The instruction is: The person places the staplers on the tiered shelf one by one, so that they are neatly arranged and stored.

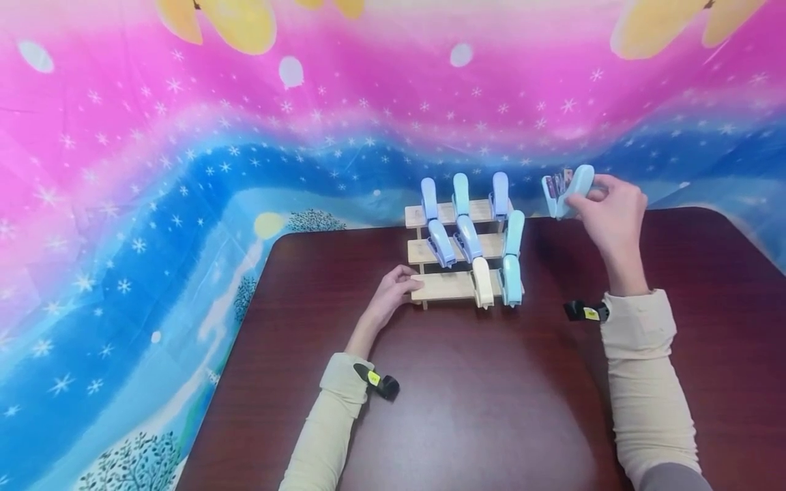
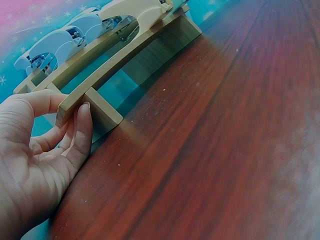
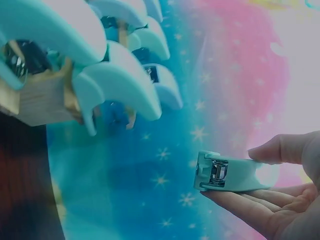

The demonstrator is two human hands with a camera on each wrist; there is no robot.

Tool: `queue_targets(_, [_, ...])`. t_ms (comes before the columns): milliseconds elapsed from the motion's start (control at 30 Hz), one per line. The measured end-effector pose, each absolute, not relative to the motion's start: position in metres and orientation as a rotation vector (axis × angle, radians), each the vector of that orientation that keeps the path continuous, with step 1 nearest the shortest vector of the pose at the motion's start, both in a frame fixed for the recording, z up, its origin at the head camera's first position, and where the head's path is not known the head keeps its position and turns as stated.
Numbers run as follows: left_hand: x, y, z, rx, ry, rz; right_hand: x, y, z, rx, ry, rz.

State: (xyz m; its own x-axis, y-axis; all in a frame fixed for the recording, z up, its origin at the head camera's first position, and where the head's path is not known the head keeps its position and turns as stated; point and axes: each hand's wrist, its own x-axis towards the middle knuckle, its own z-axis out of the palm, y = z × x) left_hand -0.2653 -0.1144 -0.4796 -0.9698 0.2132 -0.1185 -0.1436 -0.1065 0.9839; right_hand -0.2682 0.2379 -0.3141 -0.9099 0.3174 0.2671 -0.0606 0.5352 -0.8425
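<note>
A three-tier wooden rack [image 1: 443, 286] stands on the table, holding several pastel staplers. My left hand [image 1: 391, 293] grips the left end of its lowest, front step; in the left wrist view the thumb [image 2: 84, 125] lies by the step's leg. To the right of the rack, my right hand [image 1: 614, 211] holds a light blue stapler [image 1: 580, 187] in the air between thumb and fingers. The stapler's two arms are spread apart in the head view. A cream stapler [image 1: 482, 283] and a blue stapler [image 1: 511, 279] sit on the right of the front step.
Purple staplers [image 1: 440, 242] and a mint stapler [image 1: 514, 232] are on the middle step. Along the top step stand a purple stapler [image 1: 428, 198], a mint stapler [image 1: 460, 194] and another purple one. A patterned cloth [image 1: 184, 170] hangs behind the dark table [image 1: 467, 395].
</note>
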Motion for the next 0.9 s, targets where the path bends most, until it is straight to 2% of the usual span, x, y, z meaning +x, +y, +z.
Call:
queue_targets(367, [-0.266,-0.115,-0.479,0.069,1.943,2.156,-0.251,0.223,-0.301,-0.134,-2.384,1.211])
queue_targets(900, [-0.266,-0.114,-0.479,0.071,1.939,2.157,-0.231,0.179,-0.295,0.144,-2.423,1.115])
